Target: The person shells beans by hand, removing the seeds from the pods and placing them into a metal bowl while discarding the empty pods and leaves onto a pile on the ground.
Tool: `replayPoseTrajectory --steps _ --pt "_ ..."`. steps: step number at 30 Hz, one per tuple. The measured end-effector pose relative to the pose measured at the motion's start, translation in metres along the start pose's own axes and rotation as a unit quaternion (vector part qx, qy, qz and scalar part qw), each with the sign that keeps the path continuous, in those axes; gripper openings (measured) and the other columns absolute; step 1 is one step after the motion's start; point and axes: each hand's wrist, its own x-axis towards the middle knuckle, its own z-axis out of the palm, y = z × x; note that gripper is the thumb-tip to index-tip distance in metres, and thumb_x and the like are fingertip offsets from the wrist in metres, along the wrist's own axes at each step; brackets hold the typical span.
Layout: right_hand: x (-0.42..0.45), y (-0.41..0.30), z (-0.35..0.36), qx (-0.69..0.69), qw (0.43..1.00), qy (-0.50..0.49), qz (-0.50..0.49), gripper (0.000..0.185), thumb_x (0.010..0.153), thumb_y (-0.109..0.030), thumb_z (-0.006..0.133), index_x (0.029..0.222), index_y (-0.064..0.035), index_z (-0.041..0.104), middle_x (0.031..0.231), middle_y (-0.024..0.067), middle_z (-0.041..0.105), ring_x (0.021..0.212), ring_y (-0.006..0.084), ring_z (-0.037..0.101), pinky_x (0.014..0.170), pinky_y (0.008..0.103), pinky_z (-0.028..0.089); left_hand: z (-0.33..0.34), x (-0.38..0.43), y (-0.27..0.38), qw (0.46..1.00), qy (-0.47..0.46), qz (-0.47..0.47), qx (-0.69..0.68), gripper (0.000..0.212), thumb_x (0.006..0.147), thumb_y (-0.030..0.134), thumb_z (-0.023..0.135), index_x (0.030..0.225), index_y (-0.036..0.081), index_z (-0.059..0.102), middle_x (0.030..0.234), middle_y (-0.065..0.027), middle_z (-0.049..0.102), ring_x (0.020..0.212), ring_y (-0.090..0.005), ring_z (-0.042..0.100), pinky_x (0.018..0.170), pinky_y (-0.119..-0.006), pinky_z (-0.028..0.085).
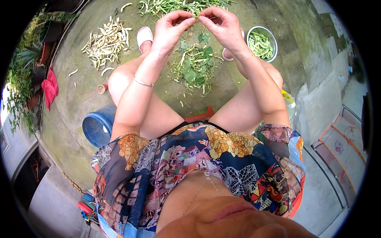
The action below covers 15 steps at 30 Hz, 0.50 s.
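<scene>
My left hand (172, 29) and my right hand (221, 28) meet at the top middle, thumbs and forefingers pinching a small green bean pod (195, 16) between them. Just beyond lies a heap of long green bean pods (166, 6). Below my hands, on the ground between my legs, is a pile of leaves, stems and trimmings (196, 70). A pile of pale, yellowish bean pods (107, 44) lies to the left. At the right, a round metal bowl (276, 44) holds short green bean pieces (261, 44).
A blue plastic barrel (96, 129) stands by my left thigh, near a small round container (102, 88). Farther left are a red cloth (50, 87) and potted plants (28, 56). A clear bottle with a yellow label (288, 99) is beside my right knee. Part of a red stool (202, 115) shows beneath me.
</scene>
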Motion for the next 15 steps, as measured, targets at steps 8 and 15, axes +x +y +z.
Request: replayPoseTrajectory --steps 8,15 --pt "0.000 -0.009 0.000 -0.044 0.999 0.003 -0.009 0.013 0.086 -0.009 0.068 0.097 -0.0019 0.067 0.086 0.0019 0.066 0.079 0.0075 0.061 0.072 0.0218 0.050 0.003 -0.002 0.002 0.978 0.058 -0.096 -0.176 0.012 0.087 0.012 0.067 0.100 0.009 0.067 0.096 0.0008 0.067 0.084 -0.0069 0.060 0.075 -0.022 0.048" --pt "-0.003 -0.017 -0.001 -0.068 0.997 -0.038 -0.017 0.011 0.085 -0.009 0.067 0.092 -0.0012 0.066 0.083 0.0007 0.065 0.074 0.0067 0.058 0.067 0.0217 0.048 -0.010 0.007 0.001 0.954 0.078 -0.056 -0.283 0.010 0.092 0.012 0.061 0.101 0.010 0.058 0.096 -0.0030 0.067 0.083 -0.0088 0.059 0.069 -0.025 0.049"
